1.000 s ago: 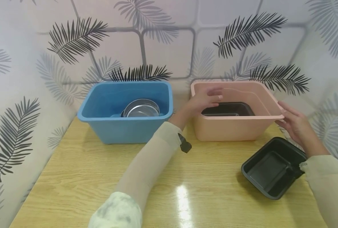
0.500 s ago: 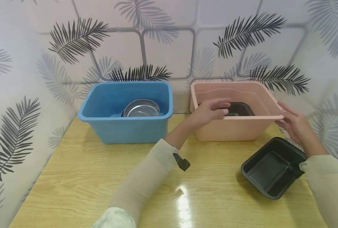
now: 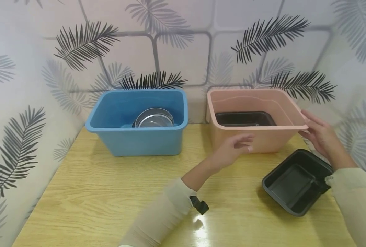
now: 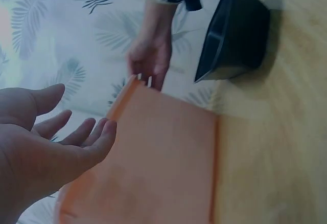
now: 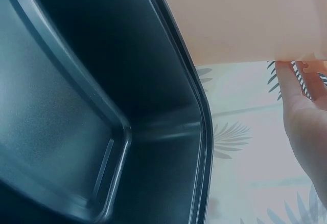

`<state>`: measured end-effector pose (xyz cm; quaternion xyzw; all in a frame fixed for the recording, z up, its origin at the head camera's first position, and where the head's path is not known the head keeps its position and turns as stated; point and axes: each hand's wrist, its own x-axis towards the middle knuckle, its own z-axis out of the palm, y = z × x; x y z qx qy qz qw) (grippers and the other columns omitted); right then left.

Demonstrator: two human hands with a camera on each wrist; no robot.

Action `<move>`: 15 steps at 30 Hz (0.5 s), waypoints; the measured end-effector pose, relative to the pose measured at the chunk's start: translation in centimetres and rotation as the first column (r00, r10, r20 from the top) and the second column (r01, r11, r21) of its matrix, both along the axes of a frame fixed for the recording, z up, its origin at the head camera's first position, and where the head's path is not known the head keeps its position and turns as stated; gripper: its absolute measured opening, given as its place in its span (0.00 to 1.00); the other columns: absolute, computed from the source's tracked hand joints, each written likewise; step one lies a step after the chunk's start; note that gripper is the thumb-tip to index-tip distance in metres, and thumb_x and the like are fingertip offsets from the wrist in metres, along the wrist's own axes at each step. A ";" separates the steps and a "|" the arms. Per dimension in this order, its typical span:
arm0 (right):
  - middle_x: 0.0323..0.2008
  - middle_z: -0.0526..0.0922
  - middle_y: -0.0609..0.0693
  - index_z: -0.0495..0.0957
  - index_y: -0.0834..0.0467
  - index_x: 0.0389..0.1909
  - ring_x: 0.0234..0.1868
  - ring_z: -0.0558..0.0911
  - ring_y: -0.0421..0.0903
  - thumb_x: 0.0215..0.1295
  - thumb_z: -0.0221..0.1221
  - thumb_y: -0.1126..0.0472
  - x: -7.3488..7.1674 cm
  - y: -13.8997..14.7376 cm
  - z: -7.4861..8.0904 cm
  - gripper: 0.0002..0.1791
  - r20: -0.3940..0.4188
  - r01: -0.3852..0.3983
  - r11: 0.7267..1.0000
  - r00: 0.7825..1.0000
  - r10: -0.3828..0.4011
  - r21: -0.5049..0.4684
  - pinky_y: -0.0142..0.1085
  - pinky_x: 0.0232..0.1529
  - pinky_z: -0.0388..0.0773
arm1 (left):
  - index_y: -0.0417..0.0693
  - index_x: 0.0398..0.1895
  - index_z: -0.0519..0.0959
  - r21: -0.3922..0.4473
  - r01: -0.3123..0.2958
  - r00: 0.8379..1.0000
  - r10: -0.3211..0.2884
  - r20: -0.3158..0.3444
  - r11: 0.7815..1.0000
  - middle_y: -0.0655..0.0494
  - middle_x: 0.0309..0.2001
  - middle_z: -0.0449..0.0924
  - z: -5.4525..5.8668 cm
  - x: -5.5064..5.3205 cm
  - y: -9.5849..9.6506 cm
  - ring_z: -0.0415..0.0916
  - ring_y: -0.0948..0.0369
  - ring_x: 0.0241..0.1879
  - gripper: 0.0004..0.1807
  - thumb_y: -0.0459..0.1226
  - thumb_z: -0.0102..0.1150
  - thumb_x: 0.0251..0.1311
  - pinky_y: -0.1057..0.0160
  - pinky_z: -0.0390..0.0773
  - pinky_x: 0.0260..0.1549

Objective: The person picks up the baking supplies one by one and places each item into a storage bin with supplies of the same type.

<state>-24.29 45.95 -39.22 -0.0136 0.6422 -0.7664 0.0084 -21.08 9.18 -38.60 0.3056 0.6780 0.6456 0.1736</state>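
Observation:
My left hand [image 3: 232,151] hovers in front of the pink plastic bin [image 3: 248,139], fingers loosely bent and holding nothing. The left wrist view shows the same hand [image 4: 56,142] palm up, apart from the bin's wall [image 4: 163,157]. At the bin's right end, my right hand [image 3: 323,137] grips the rim corner, fingers above and below the edge. A black rectangular baking pan [image 3: 244,119] lies inside the bin. Another black baking pan [image 3: 295,183] is on the table by my right wrist, tilted toward me; its inside [image 5: 56,111] fills much of the right wrist view.
To the left stands a blue plastic bin [image 3: 139,142] holding round metal pans [image 3: 156,118]. Both bins are near the back of the wooden table [image 3: 102,192], in front of a leaf-patterned wall [image 3: 183,58].
My left hand has come out from over the pink bin, moving toward me and down to its front with nothing in it. The right hand stays at the rim.

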 end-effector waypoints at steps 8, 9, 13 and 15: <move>0.81 0.44 0.49 0.51 0.52 0.80 0.56 0.80 0.30 0.79 0.50 0.61 0.2 0.0 -0.1 0.33 -0.020 -0.009 0.999 1.000 0.008 -0.039 0.25 0.50 0.82 | 0.53 0.72 0.70 -0.009 -0.060 0.992 0.061 0.107 0.998 0.55 0.68 0.73 -3.5 2.9 1.7 0.78 0.65 0.59 0.28 0.38 0.61 0.70 0.73 0.78 0.52; 0.81 0.44 0.49 0.51 0.52 0.80 0.56 0.80 0.30 0.79 0.50 0.61 0.2 0.0 -0.1 0.33 -0.020 -0.008 0.999 1.000 0.007 -0.039 0.25 0.50 0.82 | 0.55 0.72 0.70 -0.009 -0.072 0.990 0.072 0.125 0.997 0.57 0.68 0.74 -3.8 3.2 1.9 0.78 0.66 0.57 0.28 0.39 0.61 0.70 0.73 0.78 0.51; 0.81 0.44 0.49 0.50 0.52 0.80 0.56 0.80 0.30 0.79 0.50 0.61 0.3 -0.2 0.0 0.34 -0.020 -0.005 1.000 1.000 0.004 -0.027 0.25 0.50 0.81 | 0.59 0.72 0.70 -0.030 -0.090 0.984 0.094 0.155 0.995 0.59 0.66 0.75 -4.9 4.3 2.5 0.79 0.68 0.55 0.28 0.42 0.61 0.70 0.72 0.78 0.51; 0.81 0.44 0.49 0.49 0.52 0.80 0.56 0.80 0.29 0.79 0.50 0.60 0.3 -0.2 0.0 0.34 -0.017 -0.004 1.000 1.000 0.003 -0.019 0.24 0.50 0.81 | 0.61 0.72 0.70 -0.043 -0.079 0.982 0.085 0.167 0.996 0.60 0.67 0.74 -5.4 4.8 2.7 0.79 0.69 0.55 0.28 0.43 0.60 0.70 0.71 0.78 0.52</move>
